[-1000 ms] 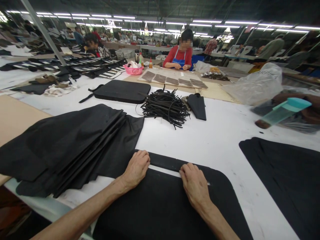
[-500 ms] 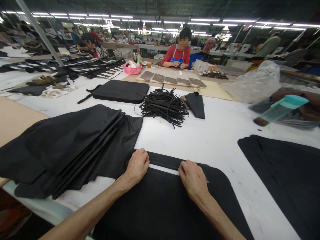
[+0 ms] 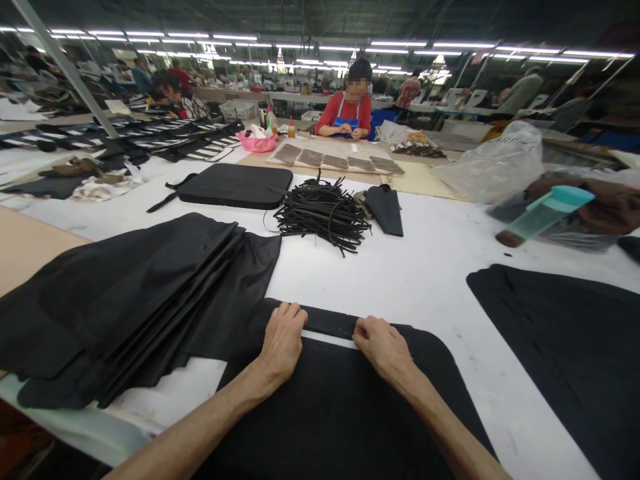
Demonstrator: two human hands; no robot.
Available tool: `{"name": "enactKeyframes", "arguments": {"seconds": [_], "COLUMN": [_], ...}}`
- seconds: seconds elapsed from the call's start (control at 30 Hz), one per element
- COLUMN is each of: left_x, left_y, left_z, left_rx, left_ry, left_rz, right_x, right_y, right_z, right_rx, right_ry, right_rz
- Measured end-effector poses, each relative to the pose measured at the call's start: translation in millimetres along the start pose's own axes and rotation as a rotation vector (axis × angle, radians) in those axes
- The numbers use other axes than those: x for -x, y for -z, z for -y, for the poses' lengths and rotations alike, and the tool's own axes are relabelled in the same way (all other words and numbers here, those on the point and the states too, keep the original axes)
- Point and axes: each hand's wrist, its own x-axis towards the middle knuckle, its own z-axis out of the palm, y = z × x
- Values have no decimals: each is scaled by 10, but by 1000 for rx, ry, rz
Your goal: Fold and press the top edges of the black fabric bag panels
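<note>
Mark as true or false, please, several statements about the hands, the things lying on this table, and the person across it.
1. The left hand and the right hand both touch the black panel. True.
2. The bundle of thin black strips lies inside the pink basket. False: the bundle lies on the white surface, and the pink basket is apart from it.
3. The bottle has a turquoise lid. True.
4. The person across the table wears a green top. False: the person wears a red one.
5. The pile of black sheets is beyond the right hand, on its right. False: it is to the left of the left hand.
</note>
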Motion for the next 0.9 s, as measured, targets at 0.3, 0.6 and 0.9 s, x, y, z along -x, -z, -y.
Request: {"name": "enactKeyframes", "arguments": {"seconds": [0.3, 0.6, 0.9], "left_x": [74, 152, 388], "left_y": [-15, 38, 68], "left_z": [16, 35, 48], "left_rx": [-180, -323, -476], "left_ry": [-176, -349, -471], "left_rz": [6, 74, 120], "right_x": [15, -8, -42], "right_y": [31, -15, -8], "right_z": [15, -6, -11], "right_rx": [-27, -35, -51], "right_ry": [-10, -20, -67], "right_rz": [7, 4, 50]}}
